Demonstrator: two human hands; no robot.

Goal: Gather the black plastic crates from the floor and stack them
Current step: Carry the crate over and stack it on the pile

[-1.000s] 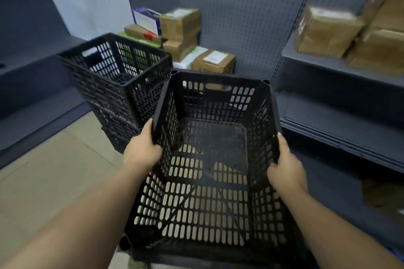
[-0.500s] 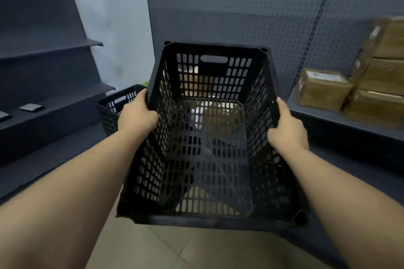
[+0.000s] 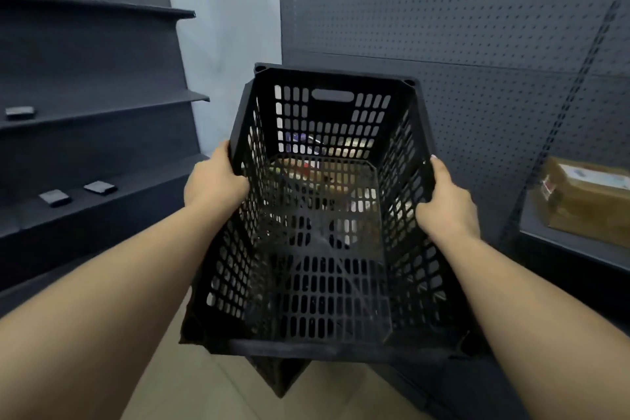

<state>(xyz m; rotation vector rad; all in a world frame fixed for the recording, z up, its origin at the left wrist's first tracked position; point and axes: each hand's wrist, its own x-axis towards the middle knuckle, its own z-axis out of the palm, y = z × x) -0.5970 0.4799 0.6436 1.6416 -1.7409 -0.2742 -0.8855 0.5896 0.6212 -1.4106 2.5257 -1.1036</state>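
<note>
Right now a black plastic crate (image 3: 327, 215) is held up off the floor at about chest height, open side toward the camera, its slotted base and far handle slot plainly visible; it is empty, and through the holes only blurred cartons and pale shapes show, too indistinct to name. The left hand (image 3: 214, 182) wraps the crate's left rim, fingers curled over the edge and hooked inside; the right hand (image 3: 445, 203) clamps the right rim the same way, thumb along the top edge, so both hands are closed on the crate and carry it level between them. Just beneath its near edge a dark slatted corner (image 3: 279, 373) pokes out, which looks like another crate standing on the pale floor (image 3: 204, 385), though most of it is hidden; I judge that to be the stack this one is meant for. So the gathering of this crate is done and the setting-down is not; whether more crates wait on the floor cannot be told. Farther out, dark shelves (image 3: 102, 106) with a few small flat items stand to the left, a pegboard wall (image 3: 477, 61) behind, and a cardboard box (image 3: 586, 201) sits on a shelf to the right.
</note>
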